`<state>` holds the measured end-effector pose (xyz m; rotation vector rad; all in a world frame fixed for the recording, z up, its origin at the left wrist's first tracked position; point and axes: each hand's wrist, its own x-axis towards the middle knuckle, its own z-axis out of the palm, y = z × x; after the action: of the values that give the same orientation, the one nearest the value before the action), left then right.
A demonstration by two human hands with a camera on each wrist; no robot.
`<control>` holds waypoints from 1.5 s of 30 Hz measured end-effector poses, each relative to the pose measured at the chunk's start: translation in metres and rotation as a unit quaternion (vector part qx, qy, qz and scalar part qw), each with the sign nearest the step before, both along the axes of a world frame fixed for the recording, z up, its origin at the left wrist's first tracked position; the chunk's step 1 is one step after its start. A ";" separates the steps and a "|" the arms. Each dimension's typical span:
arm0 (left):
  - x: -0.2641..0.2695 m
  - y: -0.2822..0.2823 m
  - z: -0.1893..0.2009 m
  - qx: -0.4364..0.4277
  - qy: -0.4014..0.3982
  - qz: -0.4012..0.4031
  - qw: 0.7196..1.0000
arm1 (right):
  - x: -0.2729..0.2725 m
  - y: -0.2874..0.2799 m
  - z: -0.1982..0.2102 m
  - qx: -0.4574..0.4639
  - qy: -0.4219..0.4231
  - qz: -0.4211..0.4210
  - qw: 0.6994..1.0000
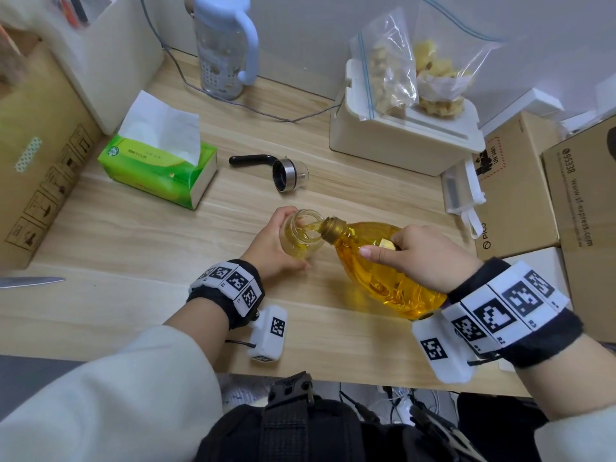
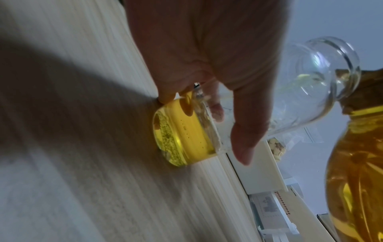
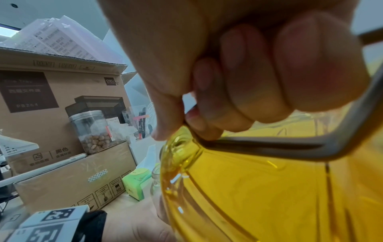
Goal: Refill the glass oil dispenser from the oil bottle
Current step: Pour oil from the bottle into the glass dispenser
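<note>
The glass oil dispenser (image 1: 301, 233) stands on the wooden table (image 1: 133, 295) with its mouth uncovered. My left hand (image 1: 271, 243) grips its body, thumb in front and fingers behind. My right hand (image 1: 423, 258) holds the tilted oil bottle (image 1: 376, 271) by its handle, and the bottle's gold neck rests at the dispenser's rim. Oil runs into the glass. In the left wrist view a yellow layer fills the dispenser (image 2: 186, 135) at its base, beside the oil bottle (image 2: 356, 163). My right hand's fingers (image 3: 269, 78) curl round the grey handle of the oil bottle (image 3: 269, 188).
The dispenser's lid (image 1: 286, 173) with a black handle lies on its side just behind. A green tissue box (image 1: 160, 168) sits at the left, a water bottle (image 1: 226, 45) and a white container (image 1: 400, 141) with zip bags at the back. Cardboard boxes (image 1: 520, 195) crowd the right edge. A knife blade (image 1: 30, 281) lies at the far left.
</note>
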<state>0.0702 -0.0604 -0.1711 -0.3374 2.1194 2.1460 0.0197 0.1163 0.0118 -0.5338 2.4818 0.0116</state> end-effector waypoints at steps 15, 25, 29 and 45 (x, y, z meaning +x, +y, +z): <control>0.000 0.000 -0.001 0.002 -0.006 0.001 1.000 | 0.000 0.000 0.001 -0.002 -0.002 -0.004 1.000; 0.000 0.001 0.001 0.008 0.000 0.003 1.000 | 0.001 -0.003 0.007 0.013 0.002 -0.006 1.000; 0.001 0.000 0.002 0.008 0.000 0.004 1.000 | 0.001 -0.003 0.007 0.017 -0.004 -0.007 1.000; 0.000 0.000 0.002 0.004 0.003 0.000 1.000 | 0.002 -0.005 0.006 0.016 0.000 -0.009 1.000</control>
<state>0.0705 -0.0608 -0.1690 -0.3307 2.1126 2.1585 0.0217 0.1115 0.0182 -0.4985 2.4816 0.0450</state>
